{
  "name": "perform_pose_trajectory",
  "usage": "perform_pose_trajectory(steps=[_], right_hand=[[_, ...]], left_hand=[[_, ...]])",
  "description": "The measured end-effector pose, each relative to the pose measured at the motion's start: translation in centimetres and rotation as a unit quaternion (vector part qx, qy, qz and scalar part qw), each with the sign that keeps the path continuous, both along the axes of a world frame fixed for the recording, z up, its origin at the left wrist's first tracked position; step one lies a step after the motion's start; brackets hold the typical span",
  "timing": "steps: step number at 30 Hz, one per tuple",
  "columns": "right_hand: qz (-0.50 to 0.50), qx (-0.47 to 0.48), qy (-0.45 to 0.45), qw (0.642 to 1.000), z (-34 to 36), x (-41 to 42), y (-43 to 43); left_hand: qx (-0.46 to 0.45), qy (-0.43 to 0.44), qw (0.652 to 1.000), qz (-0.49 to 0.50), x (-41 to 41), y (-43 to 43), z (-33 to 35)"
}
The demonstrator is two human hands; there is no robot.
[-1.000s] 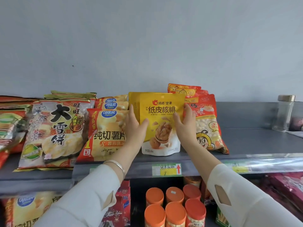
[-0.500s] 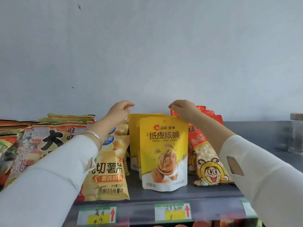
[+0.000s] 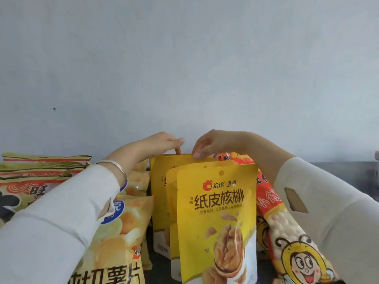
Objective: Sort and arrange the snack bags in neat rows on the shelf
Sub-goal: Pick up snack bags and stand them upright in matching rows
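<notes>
step: rearmost yellow foil walnut pouch (image 3: 164, 181) is straightened in its row, upright on grey metal shelf (image 3: 361, 173) | left hand (image 3: 162, 143), right hand (image 3: 215, 143): its top edge is pinched | next: gentle alignment behind front yellow pouches (image 3: 217, 212) is needed

Perhaps three walnut pouches (image 3: 217, 212) stand beside chip bags (image 3: 123, 238).

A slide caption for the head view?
Left hand and right hand hold the rearmost yellow walnut pouch by its top edge.

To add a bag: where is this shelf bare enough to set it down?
Bare grey shelf shows right of the red bags, behind the right sleeve. Only a narrow gap separates chip bags and walnut pouches. Left is crowded.
</notes>
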State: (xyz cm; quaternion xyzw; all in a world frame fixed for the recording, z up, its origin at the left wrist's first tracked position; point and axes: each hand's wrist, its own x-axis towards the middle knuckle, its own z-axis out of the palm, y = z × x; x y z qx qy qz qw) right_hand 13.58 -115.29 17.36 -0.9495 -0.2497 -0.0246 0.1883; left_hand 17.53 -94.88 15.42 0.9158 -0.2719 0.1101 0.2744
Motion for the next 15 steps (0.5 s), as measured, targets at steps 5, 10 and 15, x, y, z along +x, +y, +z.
perform_pose_trajectory(steps=[5,10,15], right_hand=[[0.020,-0.024,0.025,0.999,-0.1,0.8,0.0],[0.013,-0.029,-0.013,0.999,-0.3,0.9,-0.4],[-0.007,-0.024,-0.038,0.999,-0.6,1.2,-0.8]], left_hand=[[0.033,0.025,0.999,0.025,1.7,0.6,0.3],[0.069,0.058,0.994,0.055,2.0,0.3,0.1],[0.043,0.022,0.997,0.061,1.9,-1.2,0.1]])
